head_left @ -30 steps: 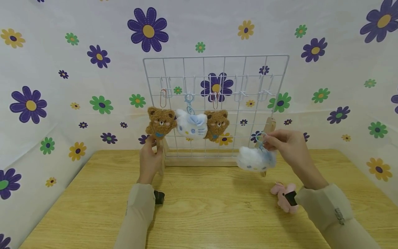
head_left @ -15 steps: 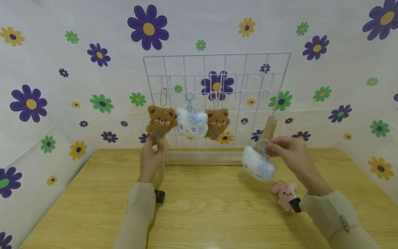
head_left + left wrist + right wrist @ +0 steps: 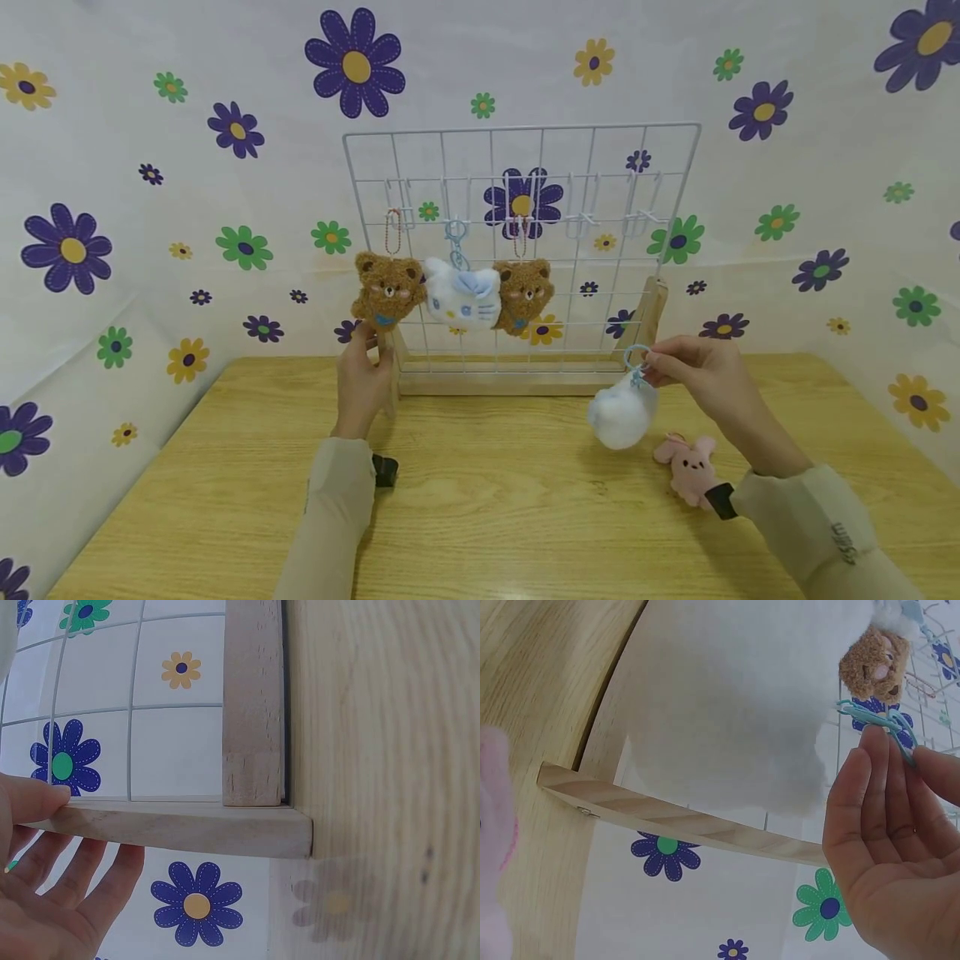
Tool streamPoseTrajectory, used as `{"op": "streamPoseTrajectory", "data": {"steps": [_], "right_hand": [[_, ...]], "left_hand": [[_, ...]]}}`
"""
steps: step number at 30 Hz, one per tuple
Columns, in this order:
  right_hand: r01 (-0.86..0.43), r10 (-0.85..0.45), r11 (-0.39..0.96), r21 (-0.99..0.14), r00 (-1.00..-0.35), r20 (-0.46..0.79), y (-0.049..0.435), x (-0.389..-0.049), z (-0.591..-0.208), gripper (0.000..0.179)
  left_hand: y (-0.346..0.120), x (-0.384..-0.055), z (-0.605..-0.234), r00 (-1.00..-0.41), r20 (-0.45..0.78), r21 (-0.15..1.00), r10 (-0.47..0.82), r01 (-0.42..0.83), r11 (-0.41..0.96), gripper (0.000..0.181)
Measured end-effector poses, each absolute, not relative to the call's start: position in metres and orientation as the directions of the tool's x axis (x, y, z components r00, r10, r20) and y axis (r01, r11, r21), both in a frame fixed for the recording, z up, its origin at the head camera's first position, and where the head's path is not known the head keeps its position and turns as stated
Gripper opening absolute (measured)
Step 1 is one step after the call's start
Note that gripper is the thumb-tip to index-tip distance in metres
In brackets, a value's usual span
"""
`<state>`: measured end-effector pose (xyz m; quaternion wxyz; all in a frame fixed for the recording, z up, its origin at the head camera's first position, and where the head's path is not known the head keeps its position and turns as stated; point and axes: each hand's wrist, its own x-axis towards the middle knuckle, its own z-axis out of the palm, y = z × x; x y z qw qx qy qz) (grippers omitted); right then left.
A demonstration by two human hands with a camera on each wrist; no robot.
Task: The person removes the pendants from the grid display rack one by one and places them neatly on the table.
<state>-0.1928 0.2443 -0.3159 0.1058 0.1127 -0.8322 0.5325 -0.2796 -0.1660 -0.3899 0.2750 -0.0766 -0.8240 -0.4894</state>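
Note:
My left hand (image 3: 362, 392) grips the left wooden post (image 3: 172, 829) of a white wire grid rack, thumb on one side and fingers on the other. With thumb and fingers my right hand (image 3: 705, 375) pinches the light blue key ring (image 3: 870, 715) of a white plush keychain (image 3: 622, 417). That plush dangles above the table, in front of the rack's right side, its back toward the head view. From the rack hang a brown bear keychain (image 3: 387, 287) at left, a white cat-head keychain (image 3: 461, 298) with a blue bow, and another brown bear keychain (image 3: 525, 292).
Two hooks (image 3: 581, 218) at the rack's right bear no keychain. A pink plush keychain (image 3: 690, 471) lies on the wooden table (image 3: 480, 500), close to my right wrist. The rack's wooden base bar (image 3: 510, 384) stands near the table's back edge, before a flowered backdrop.
My right hand has moved slightly down and to the right, away from the rack. The white plush has swung and turned from its face to its back. My left hand stays put.

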Motion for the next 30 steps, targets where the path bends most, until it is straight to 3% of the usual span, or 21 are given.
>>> {"op": "streamPoseTrajectory", "data": {"steps": [30], "right_hand": [[-0.360, -0.135, 0.530, -0.768, -0.930, 0.342, 0.2514, -0.1887, -0.3206, 0.015]], "left_hand": [[-0.1655, -0.2802, -0.3890, -0.828, 0.541, 0.759, -0.148, 0.405, 0.511, 0.036]]}}
